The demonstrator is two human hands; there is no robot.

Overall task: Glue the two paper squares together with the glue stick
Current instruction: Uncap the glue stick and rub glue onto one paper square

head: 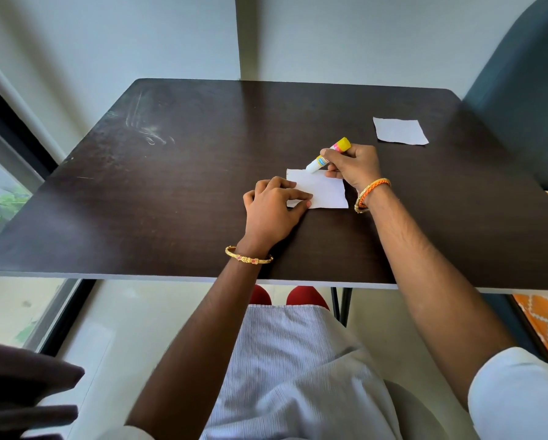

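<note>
A small white paper square lies flat on the dark brown wooden table, close to the front edge. The left hand presses down on the near left corner of this paper with its fingers spread, holding it in place but not gripping anything. The right hand is wrapped around a white glue stick with a yellow end. The white tip of the stick touches the far left corner of the paper. A second white paper square lies flat by itself, well apart, further back on the right. The paper looks very thin and light, so it would likely slide or crumple when the sticky tip drags on it. Holding one corner down while rubbing away from that corner seems the safe way. The glue stick looks hard and smooth, easy to hold around its middle. The second paper is probably best picked up softly by an edge.
</note>
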